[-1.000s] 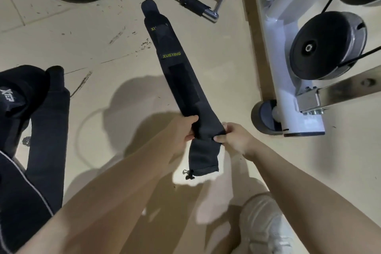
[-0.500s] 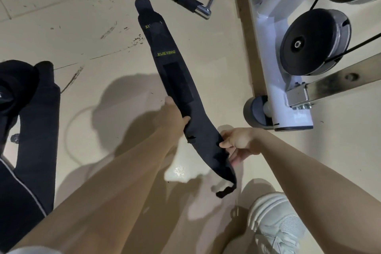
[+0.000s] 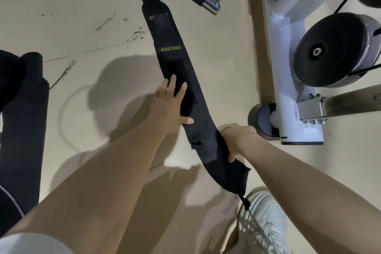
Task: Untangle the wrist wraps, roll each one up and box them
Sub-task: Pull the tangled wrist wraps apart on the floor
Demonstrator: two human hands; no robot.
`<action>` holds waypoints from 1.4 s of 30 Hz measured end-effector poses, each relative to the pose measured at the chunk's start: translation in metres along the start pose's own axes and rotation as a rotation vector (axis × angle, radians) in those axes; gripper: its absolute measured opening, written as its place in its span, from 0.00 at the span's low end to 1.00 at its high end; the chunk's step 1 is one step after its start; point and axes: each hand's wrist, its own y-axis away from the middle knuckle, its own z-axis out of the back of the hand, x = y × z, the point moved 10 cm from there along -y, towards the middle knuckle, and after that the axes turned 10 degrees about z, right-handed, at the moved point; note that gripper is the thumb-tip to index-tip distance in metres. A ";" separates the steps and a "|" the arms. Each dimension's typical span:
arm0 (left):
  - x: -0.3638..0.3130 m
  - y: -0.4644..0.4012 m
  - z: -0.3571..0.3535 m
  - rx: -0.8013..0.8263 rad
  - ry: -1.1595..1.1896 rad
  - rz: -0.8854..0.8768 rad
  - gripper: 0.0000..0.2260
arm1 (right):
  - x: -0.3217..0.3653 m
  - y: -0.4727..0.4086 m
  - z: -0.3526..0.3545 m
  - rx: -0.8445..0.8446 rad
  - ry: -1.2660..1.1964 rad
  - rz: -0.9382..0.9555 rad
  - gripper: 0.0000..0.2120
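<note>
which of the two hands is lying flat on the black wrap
The left hand: its straight fingers press the wrist wrap below the XUEYING label. The right hand grips it nearer the tail end.

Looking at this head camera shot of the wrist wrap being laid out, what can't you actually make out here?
- Wrist wrap: the upper yellow print is partly covered by a black flap in the head view.
- Right hand: its fingers curl under the wrap, so the grip is mostly hidden.
- Left hand: lies flat on the wrap; how hard it presses cannot be told.
- Dark bundle: cut off by the left edge.
- No box is in view.
</note>
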 end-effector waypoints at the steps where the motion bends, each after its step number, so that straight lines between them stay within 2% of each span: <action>1: -0.002 -0.001 0.001 0.007 -0.002 0.001 0.48 | -0.003 -0.001 0.007 -0.062 0.047 -0.023 0.23; 3: -0.005 -0.006 0.000 0.039 -0.018 0.002 0.48 | -0.003 -0.003 0.025 -0.237 -0.019 0.033 0.22; 5: -0.005 -0.010 0.000 0.092 -0.003 -0.005 0.47 | 0.004 0.003 0.052 -0.450 -0.110 0.187 0.18; 7: -0.002 -0.014 0.003 0.144 0.049 -0.031 0.43 | 0.019 0.010 0.069 -0.569 -0.092 0.352 0.23; 9: 0.004 -0.015 0.013 0.123 0.051 -0.089 0.39 | 0.034 0.009 0.067 -0.540 0.002 0.424 0.32; 11: 0.011 -0.006 0.022 0.079 0.046 -0.132 0.35 | 0.043 0.002 0.054 -0.446 0.071 0.404 0.36; 14: 0.031 0.014 0.024 -0.010 0.007 -0.122 0.31 | 0.040 -0.008 0.044 -0.357 -0.056 0.329 0.38; 17: 0.070 0.034 0.014 -0.049 -0.026 -0.089 0.27 | 0.045 -0.013 0.049 -0.292 -0.188 0.288 0.31; 19: 0.098 0.050 0.014 -0.034 -0.044 -0.058 0.27 | 0.049 -0.002 0.070 -0.384 -0.263 0.265 0.24; 21: 0.132 0.068 0.024 -0.024 -0.003 0.035 0.27 | 0.058 0.019 0.098 -0.534 -0.337 0.232 0.19; 23: 0.164 0.087 0.036 -0.041 0.043 0.125 0.27 | 0.086 0.045 0.123 -0.602 -0.363 0.262 0.16; 28: 0.232 0.155 0.068 -0.138 0.130 0.296 0.24 | 0.200 0.086 0.151 -0.508 -0.142 0.406 0.13; 32: 0.299 0.208 0.072 -0.066 -0.008 0.466 0.31 | 0.293 0.109 0.166 -0.538 0.010 0.531 0.15; 37: 0.387 0.283 0.046 -0.011 0.259 0.813 0.26 | 0.386 0.097 0.167 -0.486 0.027 0.628 0.15; 42: 0.425 0.329 -0.007 -0.043 0.692 0.992 0.38 | 0.462 0.064 0.134 -0.372 -0.060 0.682 0.15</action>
